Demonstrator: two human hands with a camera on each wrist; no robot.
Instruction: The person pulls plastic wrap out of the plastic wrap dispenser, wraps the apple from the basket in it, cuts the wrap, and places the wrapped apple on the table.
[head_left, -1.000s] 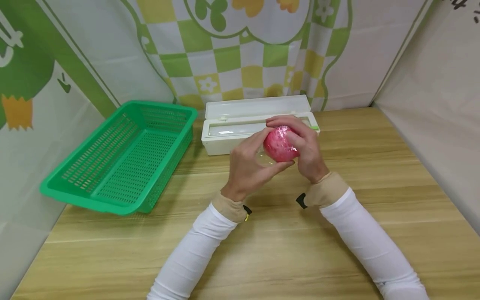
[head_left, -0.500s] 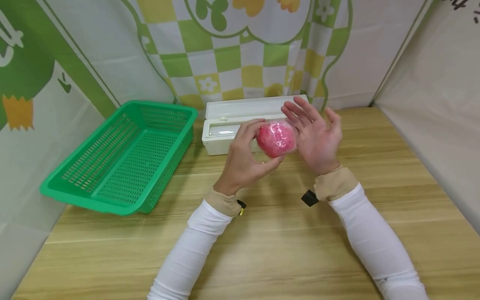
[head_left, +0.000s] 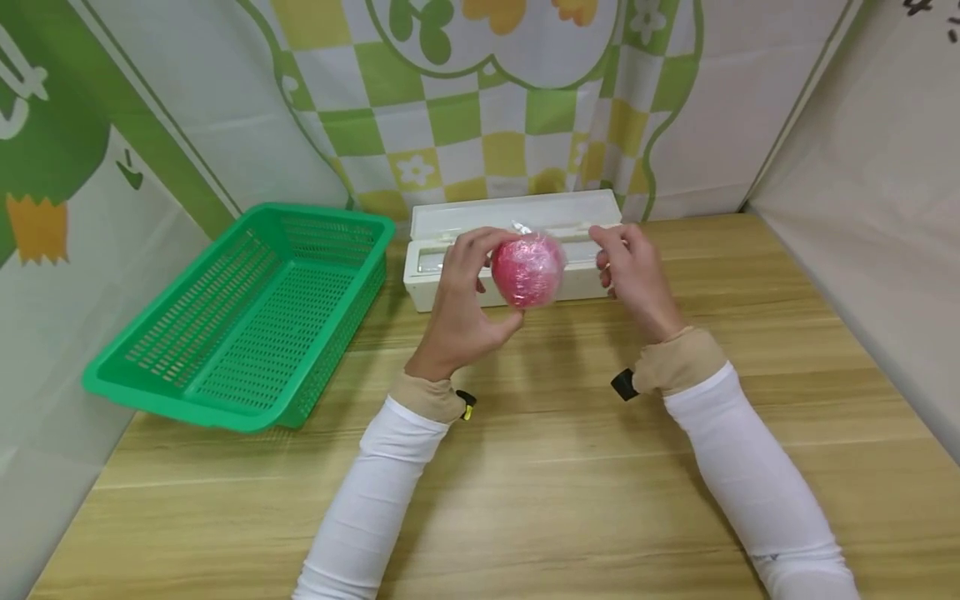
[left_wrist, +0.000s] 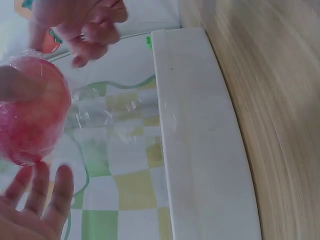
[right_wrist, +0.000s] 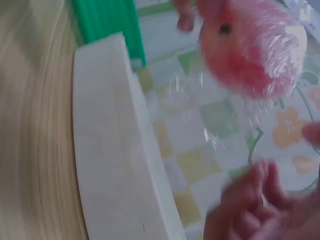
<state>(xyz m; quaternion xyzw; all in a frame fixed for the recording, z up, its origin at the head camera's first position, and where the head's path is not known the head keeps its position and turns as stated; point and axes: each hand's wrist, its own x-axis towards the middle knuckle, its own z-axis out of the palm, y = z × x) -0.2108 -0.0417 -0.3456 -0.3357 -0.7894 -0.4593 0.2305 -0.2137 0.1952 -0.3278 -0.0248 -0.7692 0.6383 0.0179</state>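
My left hand [head_left: 459, 308] holds a round pinkish-red apple [head_left: 529, 271] above the table, thumb below and fingers at its far side. Clear plastic wrap [right_wrist: 280, 55] covers much of the apple, with a loose tuft at its top in the head view. A dark stem hollow shows in the right wrist view. To the right of the apple, apart from it, my right hand [head_left: 637, 279] has curled fingers, thumb and fingertip together. Glints of loose film show between the apple and these fingertips [right_wrist: 262, 170], which seem to pinch its edge; the film itself is barely visible.
Behind the hands stands a long white plastic-wrap dispenser [head_left: 441, 292] with its lid [head_left: 517, 210] raised. A green perforated basket [head_left: 318, 379] sits at the left on the wooden table [head_left: 540, 500]. Fabric walls close off the back and both sides.
My left hand has carried the apple leftward and turned it. My right hand came off the apple, spread its fingers half a second ago, and now has them curled.
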